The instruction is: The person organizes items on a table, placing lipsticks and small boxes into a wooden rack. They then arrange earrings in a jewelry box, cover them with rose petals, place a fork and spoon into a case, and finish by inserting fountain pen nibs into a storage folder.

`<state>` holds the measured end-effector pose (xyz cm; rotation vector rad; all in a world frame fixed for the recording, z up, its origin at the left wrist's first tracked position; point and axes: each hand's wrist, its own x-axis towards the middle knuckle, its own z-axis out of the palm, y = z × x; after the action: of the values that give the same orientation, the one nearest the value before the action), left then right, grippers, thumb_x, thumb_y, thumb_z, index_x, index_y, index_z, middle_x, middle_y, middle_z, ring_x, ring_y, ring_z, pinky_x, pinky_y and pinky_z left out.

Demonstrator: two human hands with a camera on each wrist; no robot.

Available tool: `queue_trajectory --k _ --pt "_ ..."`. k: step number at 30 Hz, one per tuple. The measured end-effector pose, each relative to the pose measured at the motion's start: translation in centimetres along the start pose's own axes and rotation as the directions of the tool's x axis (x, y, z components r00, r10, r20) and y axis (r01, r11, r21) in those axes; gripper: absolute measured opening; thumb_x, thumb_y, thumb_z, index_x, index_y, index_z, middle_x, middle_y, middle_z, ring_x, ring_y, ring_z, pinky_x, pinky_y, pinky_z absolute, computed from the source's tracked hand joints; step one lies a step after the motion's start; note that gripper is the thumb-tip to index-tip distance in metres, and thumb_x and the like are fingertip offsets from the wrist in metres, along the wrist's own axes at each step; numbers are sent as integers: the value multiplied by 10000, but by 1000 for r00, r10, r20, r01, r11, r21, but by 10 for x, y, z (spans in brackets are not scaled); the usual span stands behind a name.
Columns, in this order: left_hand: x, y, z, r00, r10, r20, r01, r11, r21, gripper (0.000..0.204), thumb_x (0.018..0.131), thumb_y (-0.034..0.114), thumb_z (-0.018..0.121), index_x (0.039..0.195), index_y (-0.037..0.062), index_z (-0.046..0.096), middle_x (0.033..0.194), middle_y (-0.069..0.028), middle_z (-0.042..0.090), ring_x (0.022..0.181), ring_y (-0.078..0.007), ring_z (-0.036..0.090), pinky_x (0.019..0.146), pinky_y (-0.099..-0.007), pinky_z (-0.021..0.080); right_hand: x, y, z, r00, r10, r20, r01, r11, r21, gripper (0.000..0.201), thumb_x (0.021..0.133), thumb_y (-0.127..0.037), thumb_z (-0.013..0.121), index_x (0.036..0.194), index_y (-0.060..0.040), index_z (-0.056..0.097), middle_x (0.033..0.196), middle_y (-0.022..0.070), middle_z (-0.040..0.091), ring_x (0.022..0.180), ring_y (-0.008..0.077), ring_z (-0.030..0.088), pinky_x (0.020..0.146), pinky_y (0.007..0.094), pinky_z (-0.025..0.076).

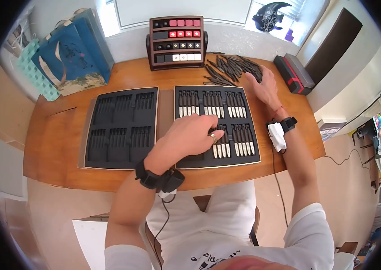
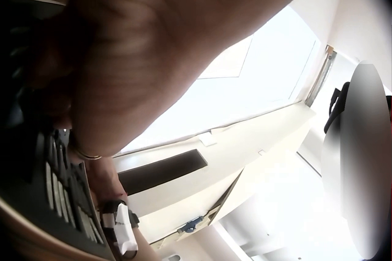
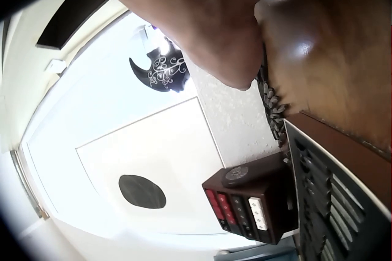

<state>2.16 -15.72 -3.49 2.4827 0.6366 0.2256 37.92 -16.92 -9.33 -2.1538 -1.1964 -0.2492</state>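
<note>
The left hand (image 1: 190, 132) is over the lower left part of the right-hand black tray (image 1: 195, 161), thumb and forefinger bent close together above the slots; whether they pinch a piece is hidden. Slim dark pieces with pale tips (image 1: 243, 146) lie in rows in that tray. At the pile of dark slim pieces (image 1: 229, 67) is the right hand (image 1: 267, 87), thumb spread from the fingers, whose tips are partly hidden. In the left wrist view the palm (image 2: 135, 59) covers the left fingertips; the right wrist view shows the right hand (image 3: 208, 22) beside the pile.
Left of the filled tray lies a second black tray (image 1: 125, 112) with dark slots. Behind them stand a brown rack (image 1: 153, 63) of small blocks and a blue bag (image 1: 75, 56). A dark box with a red stripe (image 1: 294, 74) sits at the table's right back.
</note>
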Motion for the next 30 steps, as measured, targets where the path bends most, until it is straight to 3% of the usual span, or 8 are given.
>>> queue_trajectory --k 2,4,5,7,10,13,17,30 --pt "1 0 1 1000 -1 -12 1 1000 17 342 1017 385 698 1032 45 729 889 -197 754 876 -416 730 785 -508 566 6 -10 6 997 -66 49 67 998 -21 773 978 -577 680 1535 -65 522 1553 216 525 1473 420 458 1210 528 363" --pt "1 3 0 1000 -11 1 11 999 31 345 1021 389 694 1033 46 729 889 -196 756 876 -415 732 784 -508 567 22 -17 14 922 -384 46 387 913 -127 528 1026 -369 642 1471 -92 578 1473 193 591 1397 424 519 1161 528 417" --pt "1 3 0 1000 -19 13 18 999 38 348 1024 392 690 1034 47 729 889 -195 757 876 -415 734 783 -508 569 33 -20 19 923 -382 45 385 915 -124 528 1026 -369 642 1471 -92 578 1473 193 591 1397 424 519 1161 528 417" --pt "2 3 1 1000 -17 13 16 999 40 345 1031 390 682 1032 48 725 887 -195 759 874 -415 736 782 -514 569 62 -25 26 844 -523 122 531 846 -47 359 1025 -175 592 1361 -54 627 1345 207 644 1280 449 575 1087 526 474" --pt "4 0 0 1000 -4 20 4 1000 12 324 1041 373 666 1029 53 716 882 -192 759 872 -417 738 776 -526 568 91 -36 39 763 -642 74 643 766 22 280 1012 -88 562 1268 -22 652 1237 226 667 1187 463 602 1038 522 501" --pt "5 0 1 1000 -7 13 7 1000 4 319 1039 376 667 1039 60 709 867 -187 759 856 -419 738 768 -527 569 111 -38 59 699 -699 149 694 714 90 268 1008 -82 554 1237 8 661 1222 240 667 1170 465 604 1045 523 499" --pt "6 -3 2 1000 0 7 0 1000 2 306 1034 369 673 1044 64 703 838 -184 753 825 -418 738 743 -532 570 115 -51 76 689 -704 176 693 710 128 256 998 -62 547 1202 18 679 1196 254 679 1147 467 613 1041 527 501" --pt "4 -2 4 999 32 -35 -33 999 -12 306 1027 353 682 999 49 664 730 -207 703 754 -451 713 693 -560 547 124 -56 103 722 -678 134 678 733 57 217 940 -14 536 1072 39 700 1045 290 697 1046 498 646 975 553 519"
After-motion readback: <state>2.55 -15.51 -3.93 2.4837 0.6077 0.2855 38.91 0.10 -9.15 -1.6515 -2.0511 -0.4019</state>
